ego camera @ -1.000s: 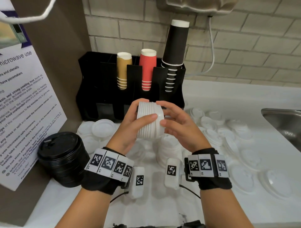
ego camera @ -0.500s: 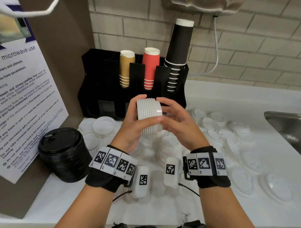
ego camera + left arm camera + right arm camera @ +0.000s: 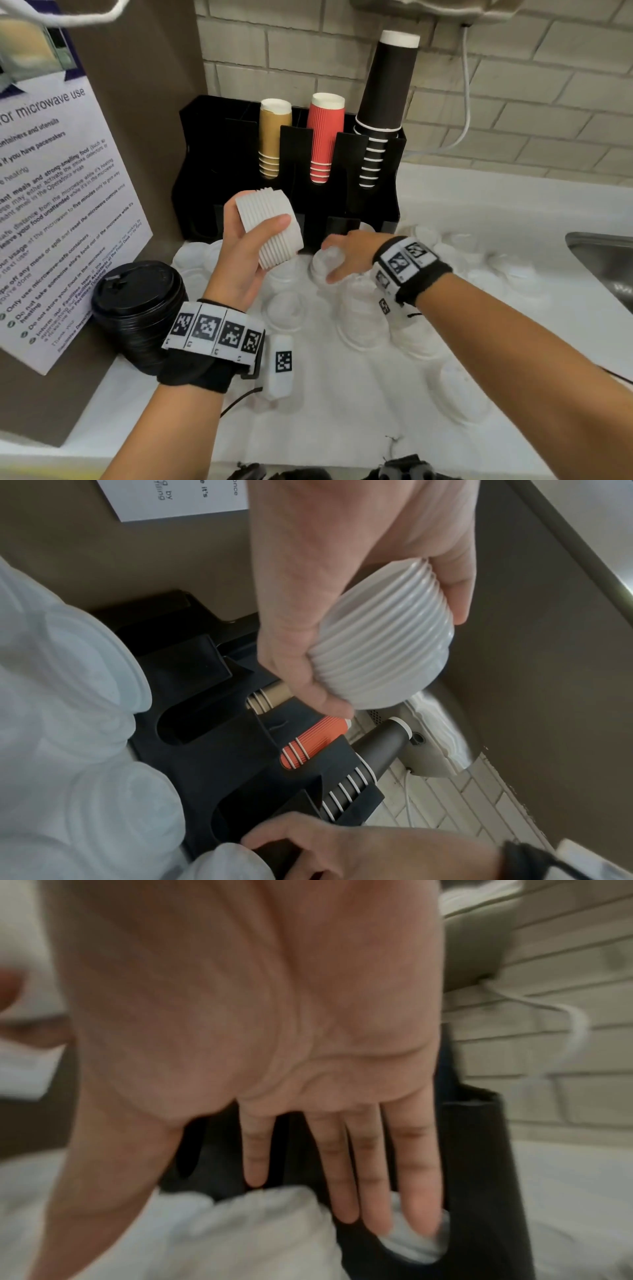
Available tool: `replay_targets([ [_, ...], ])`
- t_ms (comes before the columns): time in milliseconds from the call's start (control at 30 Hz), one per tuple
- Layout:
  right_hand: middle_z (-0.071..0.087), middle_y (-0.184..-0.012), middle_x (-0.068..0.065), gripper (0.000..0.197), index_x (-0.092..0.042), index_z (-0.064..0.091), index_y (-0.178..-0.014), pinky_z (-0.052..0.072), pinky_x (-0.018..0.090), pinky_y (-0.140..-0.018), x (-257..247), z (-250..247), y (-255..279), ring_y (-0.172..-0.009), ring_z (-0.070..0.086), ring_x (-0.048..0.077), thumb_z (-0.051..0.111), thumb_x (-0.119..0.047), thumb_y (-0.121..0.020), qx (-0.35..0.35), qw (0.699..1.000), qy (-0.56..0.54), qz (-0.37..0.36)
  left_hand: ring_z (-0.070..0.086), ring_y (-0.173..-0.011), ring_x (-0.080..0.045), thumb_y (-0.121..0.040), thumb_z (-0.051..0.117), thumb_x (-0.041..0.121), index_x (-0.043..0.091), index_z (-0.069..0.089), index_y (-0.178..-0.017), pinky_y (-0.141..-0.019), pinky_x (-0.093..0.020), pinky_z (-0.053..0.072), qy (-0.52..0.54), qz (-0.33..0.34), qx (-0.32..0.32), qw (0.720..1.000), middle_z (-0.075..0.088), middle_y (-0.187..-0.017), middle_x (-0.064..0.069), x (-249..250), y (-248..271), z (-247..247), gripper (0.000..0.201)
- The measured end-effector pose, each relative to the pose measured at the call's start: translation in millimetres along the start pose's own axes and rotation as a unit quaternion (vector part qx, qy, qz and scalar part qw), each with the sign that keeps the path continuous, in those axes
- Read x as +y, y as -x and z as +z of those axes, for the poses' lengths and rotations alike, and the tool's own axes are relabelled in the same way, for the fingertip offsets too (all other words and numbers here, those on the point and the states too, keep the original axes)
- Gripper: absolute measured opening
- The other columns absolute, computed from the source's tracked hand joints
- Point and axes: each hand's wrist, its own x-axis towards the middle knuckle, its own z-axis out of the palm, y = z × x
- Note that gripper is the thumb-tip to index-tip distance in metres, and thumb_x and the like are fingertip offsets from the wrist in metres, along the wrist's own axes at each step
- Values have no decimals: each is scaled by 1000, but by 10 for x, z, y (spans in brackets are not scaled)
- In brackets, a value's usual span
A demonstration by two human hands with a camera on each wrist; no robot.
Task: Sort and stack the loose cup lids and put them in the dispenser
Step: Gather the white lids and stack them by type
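My left hand (image 3: 257, 222) grips a tall stack of white lids (image 3: 270, 228), tilted, in the air in front of the black dispenser (image 3: 239, 144). In the left wrist view, thumb and fingers of the left hand (image 3: 377, 647) wrap round that stack (image 3: 383, 653). My right hand (image 3: 330, 260) is low over the loose white lids (image 3: 363, 318) on the counter, just before the dispenser's lower slots. In the blurred right wrist view its fingers (image 3: 369, 1177) are straight and spread over a white lid (image 3: 260, 1226); I cannot tell whether they touch it.
The dispenser holds tan, red and black cups (image 3: 383, 102) in its upper slots. A stack of black lids (image 3: 137, 308) stands at the left beside a notice board (image 3: 51, 205). More white lids (image 3: 513, 274) lie towards the sink (image 3: 606, 260) at the right.
My right hand has left the stack and dropped to the lids on the counter. My left hand alone now holds the stack and has tilted it to the left.
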Motion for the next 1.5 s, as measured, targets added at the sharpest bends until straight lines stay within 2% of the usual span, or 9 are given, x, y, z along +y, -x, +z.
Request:
replay_targets([
  [133, 56, -124, 7, 96, -30, 26, -147, 45, 35, -73, -180, 109, -216, -111, 58, 29, 70, -65, -69, 5, 994, 107, 4, 64, -98, -7, -70, 71, 21, 38, 51, -115, -85, -44, 56, -7, 1, -6, 1000, 58, -114, 9, 14, 11, -28, 52],
  [367, 46, -84, -6, 84, -24, 30, -134, 50, 34, -63, -166, -61, -158, -77, 54, 17, 80, -38, -69, -26, 999, 17, -7, 59, -110, -17, -71, 71, 19, 33, 48, -119, -85, -47, 55, -2, 3, 12, 1000, 56, -119, 5, 75, 46, -82, 55],
  [533, 61, -106, 2, 86, -31, 31, -130, 56, 37, -82, -335, -274, -18, -92, 62, 20, 84, -43, -64, -21, 994, -21, -102, 58, -113, -21, -72, 70, 20, 30, 45, -124, -90, -51, 52, -2, 8, 20, 1000, 55, -120, 3, 138, 30, -66, 58],
  [700, 50, -139, 3, 100, -37, 16, -146, 44, 41, -104, -513, -279, -10, -122, 53, 25, 79, -50, -70, 5, 983, -85, -164, 55, -120, -27, -72, 68, 19, 28, 44, -128, -92, -53, 50, 4, 11, 18, 1000, 54, -124, 1, 169, 27, -31, 61],
  [933, 47, -141, 8, 81, -14, 34, -144, 42, 30, -91, -214, -191, -110, -123, 49, 24, 72, -45, -80, -33, 997, 61, -25, 57, -114, -21, -72, 68, 19, 32, 47, -120, -80, -44, 56, 18, 14, 23, 999, 53, -123, 1, 186, 18, -102, 54],
  [1067, 42, -145, 7, 89, -19, 24, -150, 42, 38, -101, -123, 21, -223, -129, 46, 27, 71, -48, -80, -60, 995, 75, 6, 56, -114, -22, -72, 68, 18, 31, 45, -122, -78, -41, 56, 18, 15, 23, 999, 52, -125, 0, 169, 21, -110, 56],
  [1200, 53, -128, 7, 83, -23, 31, -145, 49, 38, -86, -112, 130, -284, -110, 56, 27, 74, -43, -77, -51, 996, 75, -7, 58, -111, -19, -72, 68, 18, 31, 46, -120, -80, -42, 55, 16, 15, 20, 1000, 53, -123, 2, 149, 19, -109, 54],
  [1333, 56, -109, 3, 66, -27, 43, -125, 52, 31, -63, 32, -19, -200, -82, 56, 16, 79, -32, -69, -26, 999, -5, -33, 59, -108, -17, -71, 68, 19, 33, 47, -118, -80, -42, 56, 16, 11, 18, 1000, 54, -120, 3, 128, 8, -139, 53],
  [1500, 60, -107, 3, 66, -34, 39, -122, 55, 35, -80, 237, -220, 49, -92, 61, 20, 80, -29, -70, 56, 979, -190, -54, 60, -107, -17, -71, 70, 20, 35, 50, -116, -75, -43, 59, 15, -1, 10, 1000, 55, -118, 4, 52, -1, -119, 51],
])
